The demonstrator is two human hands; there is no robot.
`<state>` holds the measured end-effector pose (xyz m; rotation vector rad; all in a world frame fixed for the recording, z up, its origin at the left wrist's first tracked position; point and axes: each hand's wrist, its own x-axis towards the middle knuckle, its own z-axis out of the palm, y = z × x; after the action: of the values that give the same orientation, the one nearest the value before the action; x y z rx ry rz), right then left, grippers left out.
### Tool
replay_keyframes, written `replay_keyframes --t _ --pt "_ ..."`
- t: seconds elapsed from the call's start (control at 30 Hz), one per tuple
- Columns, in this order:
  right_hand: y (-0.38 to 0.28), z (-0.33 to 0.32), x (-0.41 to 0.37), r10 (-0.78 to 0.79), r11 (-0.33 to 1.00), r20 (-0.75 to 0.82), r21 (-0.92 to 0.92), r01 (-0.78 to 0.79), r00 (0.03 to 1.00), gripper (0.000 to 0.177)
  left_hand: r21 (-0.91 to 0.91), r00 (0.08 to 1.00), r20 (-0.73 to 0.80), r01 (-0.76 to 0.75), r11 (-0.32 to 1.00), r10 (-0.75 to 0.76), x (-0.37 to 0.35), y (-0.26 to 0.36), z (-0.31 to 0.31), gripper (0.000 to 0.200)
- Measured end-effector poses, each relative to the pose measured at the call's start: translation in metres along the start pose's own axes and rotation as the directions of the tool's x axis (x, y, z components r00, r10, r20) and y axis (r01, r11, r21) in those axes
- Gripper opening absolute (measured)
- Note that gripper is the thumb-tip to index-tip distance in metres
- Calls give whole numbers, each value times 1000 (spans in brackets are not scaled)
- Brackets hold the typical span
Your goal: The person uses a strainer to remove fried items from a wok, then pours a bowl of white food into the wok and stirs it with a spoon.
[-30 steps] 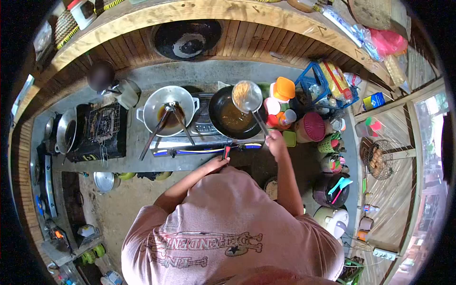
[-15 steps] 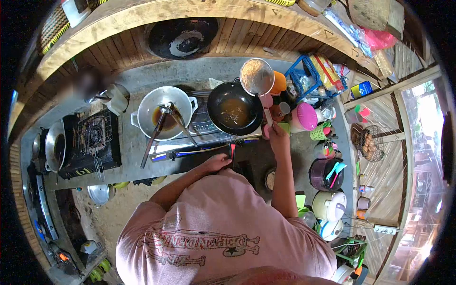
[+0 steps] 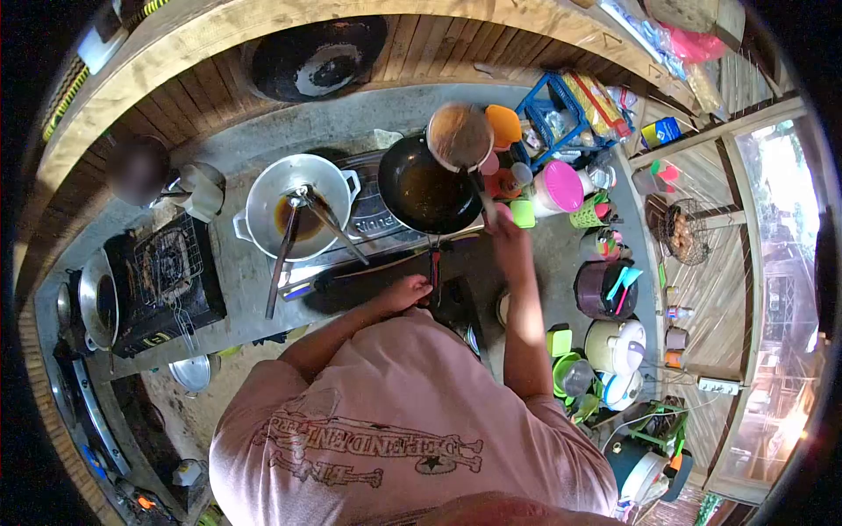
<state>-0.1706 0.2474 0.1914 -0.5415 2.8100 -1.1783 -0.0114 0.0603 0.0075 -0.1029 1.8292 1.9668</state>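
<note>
My right hand (image 3: 507, 230) is closed around the handle of a round mesh strainer (image 3: 460, 138), blurred by motion. The strainer overlaps the upper right rim of a black wok (image 3: 395, 195) in this view, and its contents look brown and smeared. Dark oil (image 3: 430, 191) lies in the wok, which sits on the right side of the stove. Close in front of my body, my left hand (image 3: 410, 292) is curled with its fingertips at the wok's black and red handle (image 3: 435, 263).
Left of the wok, a silver pot (image 3: 254, 210) holds brown liquid and tongs (image 3: 287, 259). A grill rack (image 3: 162, 263) stands farther left. Cups and a pink-lidded container (image 3: 561, 186) crowd the right, beneath a blue basket (image 3: 551, 114). A large dark pan (image 3: 360, 53) hangs behind.
The strainer, which showed a pale crumbly heap, now looks darker and blurred, and stands nearer the wok. Pale bits that floated in the oil no longer show. The view has shifted slightly.
</note>
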Motion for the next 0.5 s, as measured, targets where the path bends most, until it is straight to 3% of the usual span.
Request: replay_keyframes --t 0.13,0.23,0.33,0.43,0.5 --pt "-83 -40 -8 160 983 -24 96 -157 987 36 -138 1000 18 21 990 -19 12 -36 8 34" --pt "-54 -23 -11 47 994 -97 103 -37 994 36 -165 999 -30 6 986 -11 6 -36 9 31" --pt "-18 -4 -9 30 997 -81 72 -24 996 42 -140 999 47 17 990 -11 8 -46 7 31" --pt "6 9 -5 96 972 -18 218 -90 995 42 -148 998 52 35 988 -28 3 -45 5 29" --pt "10 8 -4 116 975 -8 189 -112 993 42 -157 998 43 42 987 -36 0 -49 5 28"
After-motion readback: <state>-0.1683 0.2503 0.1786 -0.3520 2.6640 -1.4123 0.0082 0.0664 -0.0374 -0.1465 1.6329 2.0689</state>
